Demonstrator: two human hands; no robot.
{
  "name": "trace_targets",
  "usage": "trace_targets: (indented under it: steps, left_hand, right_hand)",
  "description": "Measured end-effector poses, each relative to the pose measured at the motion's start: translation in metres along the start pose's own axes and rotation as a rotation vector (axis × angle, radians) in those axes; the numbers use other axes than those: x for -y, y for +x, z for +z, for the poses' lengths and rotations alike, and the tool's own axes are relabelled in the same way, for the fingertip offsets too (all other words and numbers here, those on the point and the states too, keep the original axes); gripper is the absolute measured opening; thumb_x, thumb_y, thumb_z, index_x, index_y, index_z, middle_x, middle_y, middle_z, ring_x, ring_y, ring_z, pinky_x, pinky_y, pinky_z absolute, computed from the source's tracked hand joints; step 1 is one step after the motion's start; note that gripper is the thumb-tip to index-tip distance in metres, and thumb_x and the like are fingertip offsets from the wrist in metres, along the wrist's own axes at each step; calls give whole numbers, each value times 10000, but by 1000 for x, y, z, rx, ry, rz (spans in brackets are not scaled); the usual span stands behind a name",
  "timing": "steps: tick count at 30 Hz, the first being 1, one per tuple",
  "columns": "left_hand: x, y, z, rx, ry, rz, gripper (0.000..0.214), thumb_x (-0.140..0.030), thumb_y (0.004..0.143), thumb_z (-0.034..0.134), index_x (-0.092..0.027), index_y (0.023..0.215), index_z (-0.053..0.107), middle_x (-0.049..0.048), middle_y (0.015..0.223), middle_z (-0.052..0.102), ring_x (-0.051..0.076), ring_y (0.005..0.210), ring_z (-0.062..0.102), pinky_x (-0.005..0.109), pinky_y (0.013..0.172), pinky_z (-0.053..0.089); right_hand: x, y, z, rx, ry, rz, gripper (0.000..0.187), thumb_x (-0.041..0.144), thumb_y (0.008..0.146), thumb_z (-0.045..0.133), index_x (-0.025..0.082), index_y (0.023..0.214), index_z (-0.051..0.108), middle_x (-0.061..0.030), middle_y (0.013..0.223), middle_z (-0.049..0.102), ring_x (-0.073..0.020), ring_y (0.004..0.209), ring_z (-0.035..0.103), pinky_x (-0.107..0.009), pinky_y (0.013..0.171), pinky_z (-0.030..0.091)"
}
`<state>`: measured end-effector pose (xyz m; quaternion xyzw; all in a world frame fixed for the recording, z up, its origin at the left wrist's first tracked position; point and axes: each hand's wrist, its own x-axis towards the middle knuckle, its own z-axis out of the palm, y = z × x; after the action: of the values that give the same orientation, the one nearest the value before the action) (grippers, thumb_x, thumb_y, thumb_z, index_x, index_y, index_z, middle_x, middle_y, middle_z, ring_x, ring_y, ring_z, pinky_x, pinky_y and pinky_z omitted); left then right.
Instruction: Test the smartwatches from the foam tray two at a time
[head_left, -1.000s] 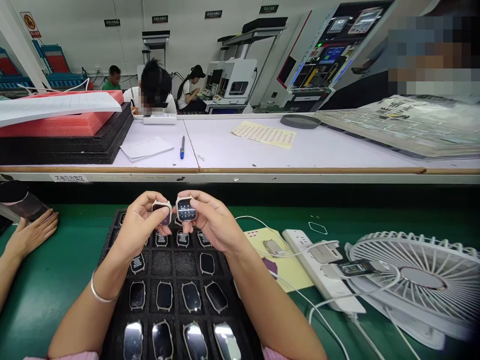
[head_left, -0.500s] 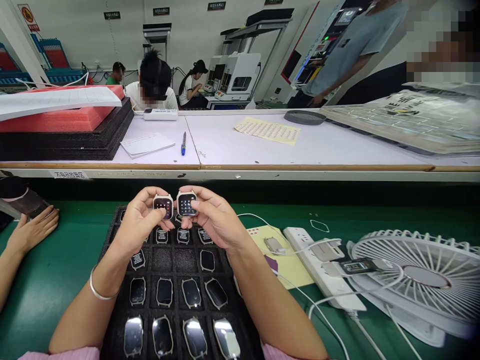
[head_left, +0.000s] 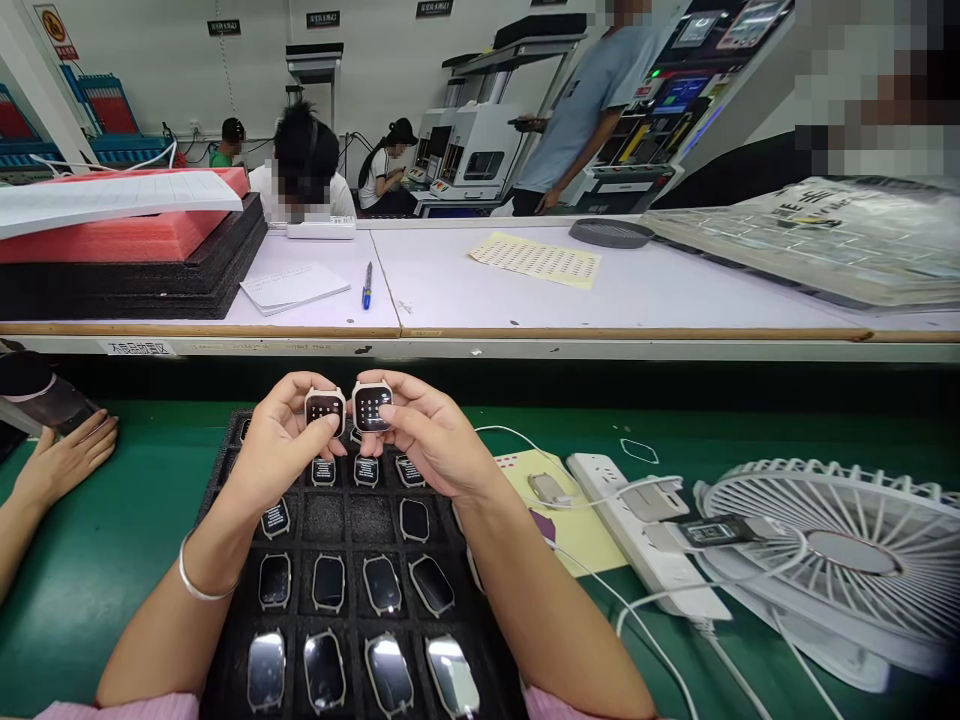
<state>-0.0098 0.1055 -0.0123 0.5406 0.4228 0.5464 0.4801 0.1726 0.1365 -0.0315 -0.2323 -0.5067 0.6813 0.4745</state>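
My left hand (head_left: pixel 289 440) grips a smartwatch body (head_left: pixel 322 403) without a strap, its thumb resting on the lit screen. In my right hand (head_left: pixel 427 435) is a second smartwatch body (head_left: pixel 370 402), also lit with a grid of white characters, and the right thumb touches its screen. Both watches are held side by side, faces up, above a black foam tray (head_left: pixel 300 625). Several more strapless watches lie in the tray's compartments; a watch with a dark screen (head_left: pixel 328 584) is among them, and some farther ones show white text. Two compartments in the tray's middle hold no watch.
A white power strip (head_left: pixel 645 540) with cables and a white fan (head_left: pixel 840 560) stand at the right. Another person's hand (head_left: pixel 71 460) rests by a bottle (head_left: pixel 45 395) at the left. Foam sheets (head_left: pixel 135 270), a pen (head_left: pixel 367 286) and label paper (head_left: pixel 536 260) lie on the shelf.
My left thumb has shifted slightly right and down across its watch screen. Both hands otherwise stay in place. In the background, a standing person in a light blue shirt has moved left.
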Motion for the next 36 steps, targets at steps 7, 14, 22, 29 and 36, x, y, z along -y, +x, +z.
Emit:
trace_targets:
  steps: [7,14,22,29,36]
  left_hand:
    - [1,-1,-3,38,-3,32,281,-201,781,752,-179,1008,589,-4,906,667,91,585,692,186,535,578]
    - [2,-1,-3,59,-21,54,316,-156,763,760,-194,1024,585,-18,899,655,85,625,682,185,578,593]
    - [4,-1,-3,82,-48,92,337,-104,762,744,-199,1039,576,-24,933,642,64,654,670,167,614,595]
    - [7,0,-4,106,-66,111,389,-66,759,719,-195,1097,575,-17,978,655,96,711,739,197,692,636]
    - [7,-2,-3,122,-69,110,385,-50,767,692,-188,1108,580,0,1027,661,101,720,758,192,709,648]
  right_hand:
    - [1,0,-1,42,-25,-43,395,166,796,705,209,1185,649,-10,914,726,-124,629,685,-290,614,567]
    - [2,-1,-2,57,-45,-67,403,152,802,686,215,1196,635,4,884,698,-125,646,683,-289,624,564]
    - [2,-2,-2,79,-71,-100,427,150,815,690,222,1230,617,10,865,670,-136,688,684,-294,649,565]
    - [0,-1,-3,76,-44,-118,459,132,800,719,222,1238,614,-4,967,680,-110,694,684,-269,663,574]
    - [-1,-1,-2,20,-64,-103,430,137,791,730,222,1199,627,1,961,672,-92,648,663,-244,607,554]
